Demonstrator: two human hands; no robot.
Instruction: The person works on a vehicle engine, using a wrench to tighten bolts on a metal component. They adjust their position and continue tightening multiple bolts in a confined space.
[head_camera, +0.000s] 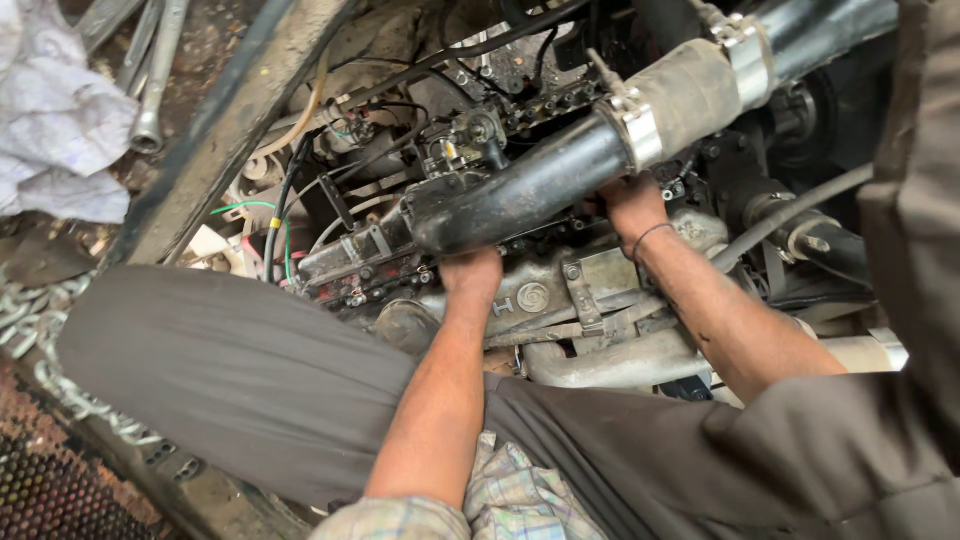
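In a grimy engine bay, the left hand and right hand reach under a black pipe, their finger positions hidden.

Black pipe, grey engine block, checked sleeve, white rag.

Black intake pipe: dusty, cylindrical, lying diagonally above the grey engine block, upper end sleeved in a clamped tan hose coupling.
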